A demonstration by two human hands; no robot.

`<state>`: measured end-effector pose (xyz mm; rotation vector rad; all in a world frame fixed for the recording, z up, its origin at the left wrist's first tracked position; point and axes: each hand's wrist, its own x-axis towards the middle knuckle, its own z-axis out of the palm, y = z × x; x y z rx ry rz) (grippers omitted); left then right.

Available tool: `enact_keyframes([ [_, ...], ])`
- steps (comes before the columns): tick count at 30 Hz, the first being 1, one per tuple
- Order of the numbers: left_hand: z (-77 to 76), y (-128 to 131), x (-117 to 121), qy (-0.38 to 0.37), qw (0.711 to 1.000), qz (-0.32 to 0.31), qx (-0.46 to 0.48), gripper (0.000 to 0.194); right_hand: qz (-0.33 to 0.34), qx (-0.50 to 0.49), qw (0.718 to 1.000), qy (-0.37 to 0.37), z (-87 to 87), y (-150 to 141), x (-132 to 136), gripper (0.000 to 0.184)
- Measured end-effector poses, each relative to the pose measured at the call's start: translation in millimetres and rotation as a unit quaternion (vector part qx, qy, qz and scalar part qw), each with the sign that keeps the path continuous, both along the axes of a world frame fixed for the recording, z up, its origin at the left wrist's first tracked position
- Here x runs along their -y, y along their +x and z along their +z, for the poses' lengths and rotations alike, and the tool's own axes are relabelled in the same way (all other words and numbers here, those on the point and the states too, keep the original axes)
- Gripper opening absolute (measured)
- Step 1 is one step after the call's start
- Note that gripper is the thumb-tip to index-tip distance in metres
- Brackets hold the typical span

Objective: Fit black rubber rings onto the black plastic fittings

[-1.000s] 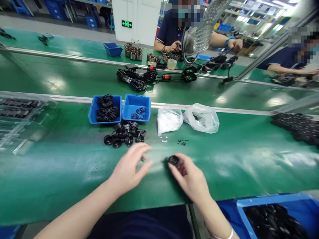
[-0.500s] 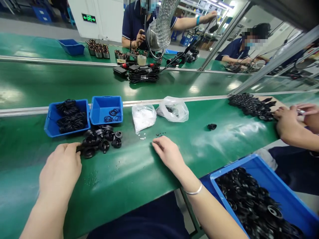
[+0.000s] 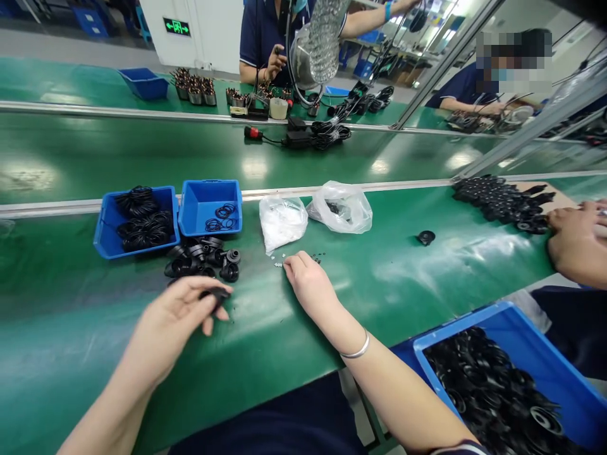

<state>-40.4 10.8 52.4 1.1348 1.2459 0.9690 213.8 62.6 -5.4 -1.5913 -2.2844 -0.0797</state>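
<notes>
My left hand (image 3: 173,322) is raised over the green belt, with its fingers curled around a black rubber grommet (image 3: 216,294). Just beyond it lies a heap of similar black grommets (image 3: 202,259). My right hand (image 3: 308,287) rests on the belt with its fingers bunched. Its fingertips are beside small white pieces (image 3: 279,263) and tiny dark pieces (image 3: 316,258). Whether those fingers pinch a small piece is hidden. A person's hand (image 3: 578,243) lies at the far right, next to a row of black parts (image 3: 497,205).
Two blue bins hold black O-rings (image 3: 136,221) (image 3: 210,207). Clear plastic bags (image 3: 283,221) (image 3: 340,207) lie behind the small pieces. One black grommet (image 3: 425,237) sits alone. A blue crate (image 3: 462,332) of black parts stands at lower right. A metal rail (image 3: 355,188) crosses behind.
My view has swung left. My right hand has let go of its black grommet, which lies on the belt. My left hand has lifted a grommet from the heap.
</notes>
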Motion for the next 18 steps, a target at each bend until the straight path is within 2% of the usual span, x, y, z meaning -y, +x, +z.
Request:
enact_keyframes([
  [2,-1.9,12.4,5.6,-0.099,0.989,-0.086,0.063,0.028,-0.003,0.010,1.000,0.008,-1.6,-1.1,0.3,0.017],
  [3,-3.0,17.0,8.4,-0.138,0.981,-0.106,0.091,0.029,-0.004,0.013,1.000,0.012,-2.4,-1.3,0.6,0.017],
  [6,-7.7,24.4,13.8,-0.202,0.959,-0.107,0.169,0.031,-0.007,0.019,1.000,0.023,-4.6,-1.1,2.1,0.017],
  [12,-11.3,22.2,11.0,-0.185,0.959,-0.045,0.211,0.033,-0.010,-0.005,0.999,0.032,-7.7,-1.7,4.2,0.019],
  [18,-11.6,22.3,9.0,-0.199,0.953,-0.044,0.226,0.023,-0.008,-0.085,0.996,0.029,-4.0,1.9,-0.6,0.018],
])
